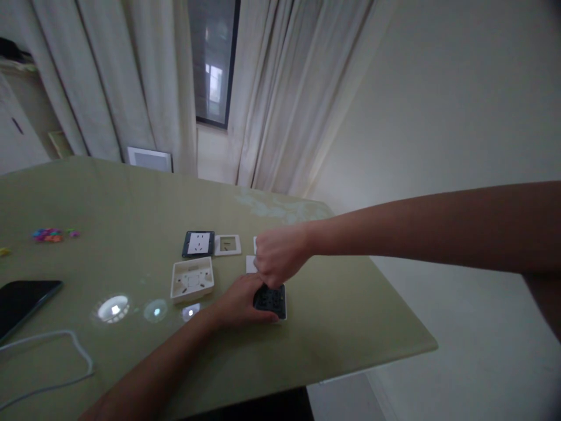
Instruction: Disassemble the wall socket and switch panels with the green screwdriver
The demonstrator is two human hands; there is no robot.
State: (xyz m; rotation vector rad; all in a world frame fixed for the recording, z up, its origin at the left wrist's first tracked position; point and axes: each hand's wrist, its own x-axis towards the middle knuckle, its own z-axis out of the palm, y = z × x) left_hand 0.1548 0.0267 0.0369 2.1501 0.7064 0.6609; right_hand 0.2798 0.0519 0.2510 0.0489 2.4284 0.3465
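Note:
My left hand (pixel 240 301) grips a wall socket or switch unit (pixel 270 301) by its side, thumb along the near edge. The unit lies on the table with its black back facing up and a white rim at its right. Over its far edge is my right hand (pixel 283 254), fingers curled into a fist; whatever they pinch is hidden. Left of my hands sits an open white back box (pixel 191 279). Behind it are a socket plate (pixel 198 244) with a dark frame and a white square frame (pixel 228 245) with small screws inside. A white piece (pixel 250 264) shows partly behind my right hand.
On the left lie a dark phone (pixel 26 301), a white cable (pixel 74 339) and a cluster of small colourful pieces (pixel 50 235). The table (pixel 342 327) ends at a corner on the right, near the wall. Curtains (pixel 272 105) hang beyond it.

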